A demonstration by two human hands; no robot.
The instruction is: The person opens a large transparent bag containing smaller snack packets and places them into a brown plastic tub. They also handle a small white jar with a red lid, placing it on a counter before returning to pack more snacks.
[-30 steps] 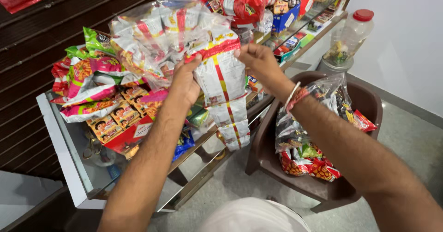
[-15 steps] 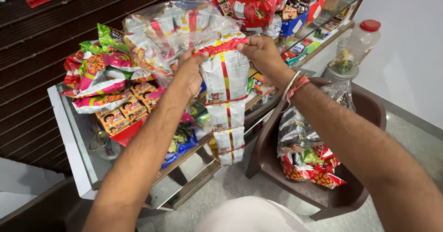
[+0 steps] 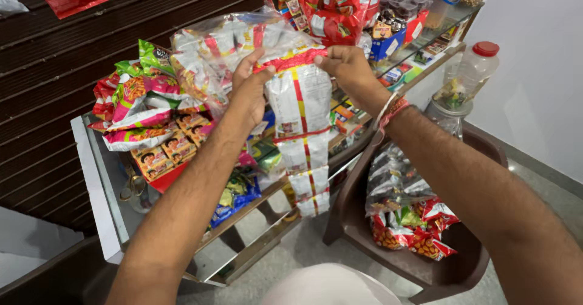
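We held the strip of snack packets [image 3: 302,129] up over the crowded surface [image 3: 97,177], left hand [image 3: 250,92] and right hand [image 3: 347,68] fingers clamped on its red top edge, and judged its dangling tail might snag and tear.

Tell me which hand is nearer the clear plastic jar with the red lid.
Right. The right hand grips the hanging strip of silver snack packets on the side toward the clear plastic jar with the red lid; the left hand holds the strip's far side.
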